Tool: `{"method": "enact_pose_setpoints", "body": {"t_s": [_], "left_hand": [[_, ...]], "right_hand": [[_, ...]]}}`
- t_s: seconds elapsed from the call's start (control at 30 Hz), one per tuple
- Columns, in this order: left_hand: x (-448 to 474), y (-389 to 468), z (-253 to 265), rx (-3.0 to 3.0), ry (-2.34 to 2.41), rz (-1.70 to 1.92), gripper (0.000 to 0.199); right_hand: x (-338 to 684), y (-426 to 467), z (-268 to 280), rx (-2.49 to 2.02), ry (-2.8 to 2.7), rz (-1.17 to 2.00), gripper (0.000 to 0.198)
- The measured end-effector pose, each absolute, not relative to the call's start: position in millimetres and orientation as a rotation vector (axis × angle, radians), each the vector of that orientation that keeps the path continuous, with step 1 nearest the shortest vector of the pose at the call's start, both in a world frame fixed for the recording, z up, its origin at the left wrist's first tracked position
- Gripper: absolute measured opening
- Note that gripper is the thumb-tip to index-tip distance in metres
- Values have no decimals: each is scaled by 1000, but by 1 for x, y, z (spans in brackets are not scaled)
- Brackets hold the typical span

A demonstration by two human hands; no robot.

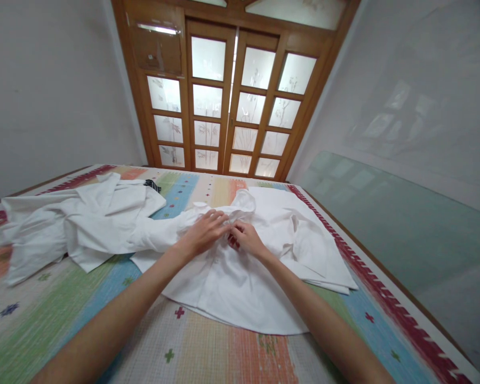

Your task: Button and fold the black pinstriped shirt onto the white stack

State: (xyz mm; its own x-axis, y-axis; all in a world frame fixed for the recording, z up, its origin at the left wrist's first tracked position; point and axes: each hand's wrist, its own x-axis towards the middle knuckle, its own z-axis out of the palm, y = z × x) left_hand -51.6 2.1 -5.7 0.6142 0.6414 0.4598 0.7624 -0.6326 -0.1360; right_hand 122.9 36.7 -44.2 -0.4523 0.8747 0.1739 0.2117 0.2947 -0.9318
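A white shirt (244, 298) lies spread in front of me, its hem toward me and its collar (244, 201) at the far end. Both hands meet at its front, just below the collar. My left hand (208, 230) has its fingers bent over the fabric, pinching the shirt's edge. Beside it, my right hand (245, 237) is curled with thumb and fingertips together on the same spot. Any button between the fingertips is too small to make out. The shirt's sleeve (156, 234) stretches to the left.
More white garments (96, 213) lie crumpled at the left, with a dark striped piece (152, 185) at their far edge. Flat white clothing (320, 240) lies to the right. A striped, colourful bedspread (144, 336) covers the surface. Wooden glazed doors (228, 96) stand beyond.
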Motion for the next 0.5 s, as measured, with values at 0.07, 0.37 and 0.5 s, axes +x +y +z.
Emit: {"method": "enact_pose_setpoints", "body": {"t_s": [0.07, 0.37, 0.5], "left_hand": [[-41, 4, -13, -2648, -1126, -553, 20], [-34, 14, -30, -2736, -1455, -1028, 8], [-37, 14, -35, -2728, -1551, -986, 9]], "right_hand": [[124, 36, -47, -969, -1844, 1133, 19], [129, 33, -53, -934, -1890, 724, 21], [127, 30, -54, -938, -1858, 666, 23]]}}
